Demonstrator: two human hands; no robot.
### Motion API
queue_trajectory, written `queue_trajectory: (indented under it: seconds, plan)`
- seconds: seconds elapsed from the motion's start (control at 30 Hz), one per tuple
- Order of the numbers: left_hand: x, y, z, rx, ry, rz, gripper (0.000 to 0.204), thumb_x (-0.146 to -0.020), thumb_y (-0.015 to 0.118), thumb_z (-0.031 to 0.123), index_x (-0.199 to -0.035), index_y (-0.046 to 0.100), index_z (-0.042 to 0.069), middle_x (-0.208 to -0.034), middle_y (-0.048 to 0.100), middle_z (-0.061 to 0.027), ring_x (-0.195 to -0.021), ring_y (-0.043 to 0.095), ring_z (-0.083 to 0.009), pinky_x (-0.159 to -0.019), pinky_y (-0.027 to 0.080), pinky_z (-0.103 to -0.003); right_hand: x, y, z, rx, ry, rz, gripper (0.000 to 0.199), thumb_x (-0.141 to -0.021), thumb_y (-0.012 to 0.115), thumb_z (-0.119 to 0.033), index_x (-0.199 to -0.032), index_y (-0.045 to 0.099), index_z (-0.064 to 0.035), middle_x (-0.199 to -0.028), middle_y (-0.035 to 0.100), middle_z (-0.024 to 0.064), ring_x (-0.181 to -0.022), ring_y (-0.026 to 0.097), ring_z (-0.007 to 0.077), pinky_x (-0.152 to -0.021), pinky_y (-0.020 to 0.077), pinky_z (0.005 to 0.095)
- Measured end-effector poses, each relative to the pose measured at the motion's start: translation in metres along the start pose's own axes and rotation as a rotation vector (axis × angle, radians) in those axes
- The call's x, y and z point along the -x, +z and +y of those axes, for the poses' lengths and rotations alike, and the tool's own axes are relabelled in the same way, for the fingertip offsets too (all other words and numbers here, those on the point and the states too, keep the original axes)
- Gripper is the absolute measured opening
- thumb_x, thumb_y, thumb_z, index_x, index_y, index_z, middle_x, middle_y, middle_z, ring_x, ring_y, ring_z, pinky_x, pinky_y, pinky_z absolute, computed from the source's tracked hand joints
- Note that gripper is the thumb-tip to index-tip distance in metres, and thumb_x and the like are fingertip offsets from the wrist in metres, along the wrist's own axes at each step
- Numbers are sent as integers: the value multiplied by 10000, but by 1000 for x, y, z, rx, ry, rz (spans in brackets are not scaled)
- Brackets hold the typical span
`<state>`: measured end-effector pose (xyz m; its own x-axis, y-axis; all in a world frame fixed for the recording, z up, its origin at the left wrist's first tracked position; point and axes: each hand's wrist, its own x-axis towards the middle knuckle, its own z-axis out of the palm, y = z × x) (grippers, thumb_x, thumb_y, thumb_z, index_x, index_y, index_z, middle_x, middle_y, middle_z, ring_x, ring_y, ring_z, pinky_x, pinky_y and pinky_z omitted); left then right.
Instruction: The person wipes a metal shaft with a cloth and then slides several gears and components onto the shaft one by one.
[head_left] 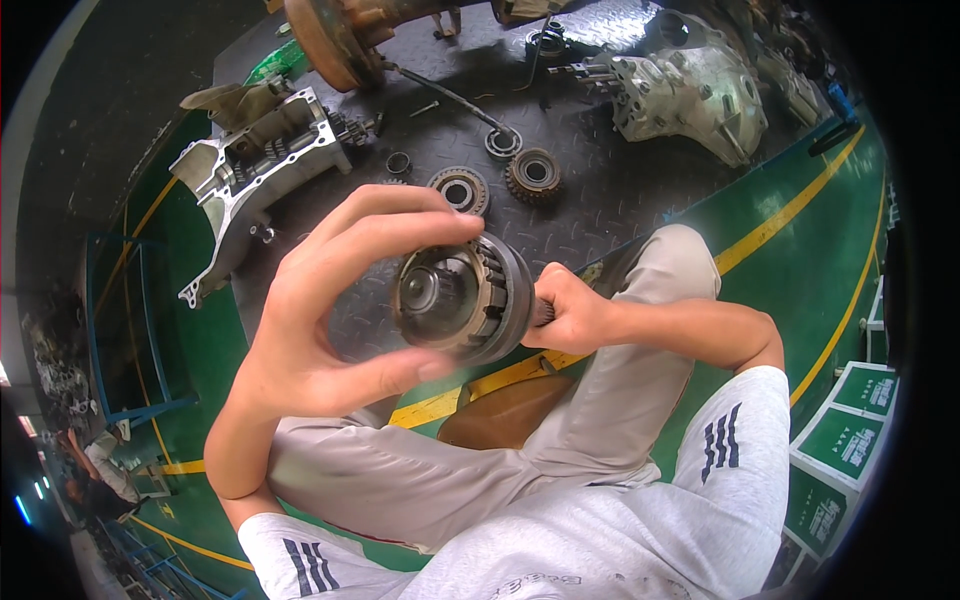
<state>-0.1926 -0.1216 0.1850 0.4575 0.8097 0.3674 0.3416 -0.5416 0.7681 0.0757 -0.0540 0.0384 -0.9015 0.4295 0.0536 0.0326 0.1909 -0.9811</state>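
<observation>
I see both hands up close over my lap. Left hand (330, 300) is curled round the open face of a gear hub assembly (462, 297), thumb under its lower rim, fingertips on the upper rim: grip closed on it. Right hand (572, 312) is fisted on the splined shaft end sticking out the hub's back: grip clamped there too. The hub is held in the air between the hands, toothed ring facing right, hollow bore facing me.

Below it: my grey trousers (470, 470) and a brown pad (505, 410) on the green floor (800, 270) with yellow lines.

Further out, a black checker-plate mat (600, 190) carries loose parts. Near its middle a bearing (459, 189) and a toothed gear (533, 176) lie side by side, just apart. At the mat's left edge sits an open aluminium gearbox housing (255, 165); at its far right corner a second casing (690, 90). A rusty brake drum (330, 40) sits at the far edge.
</observation>
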Motion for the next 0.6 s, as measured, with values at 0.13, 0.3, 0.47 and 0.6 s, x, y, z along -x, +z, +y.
queue_trajectory:
  seconds: [0.13,0.3,0.47,0.6]
  plan:
    - [3,5,8,39,-82,258,1110,-752,861,556,-1572,356,5,-1447,535,-205,-1219,621,-267,-999,482,-358,-1,3,6,-29,-23,35,274,-844,715,-79,-672,530,27,-542,424,104,-487,371,180,-496,356,356]
    - [33,-21,9,-219,-387,483,524,-989,665,259,-1435,551,9,-1256,668,-125,-1089,642,-178,-914,494,-286,0,2,26,5,-123,106,289,-833,722,-67,-655,514,26,-547,391,102,-486,359,180,-498,357,351]
    - [66,-25,-34,-628,-542,629,347,-999,636,113,-1335,619,26,-1222,673,-91,-1083,636,-167,-910,496,-289,1,-3,25,7,-127,157,293,-851,720,-63,-657,518,22,-553,358,64,-500,333,153,-497,341,333]
    - [108,-24,-92,-365,-511,755,388,-1033,598,115,-1402,543,8,-1359,625,-125,-1172,611,-184,-999,472,-316,-2,-2,17,-31,-114,155,305,-872,703,-58,-661,491,7,-556,355,30,-516,327,112,-495,317,318]
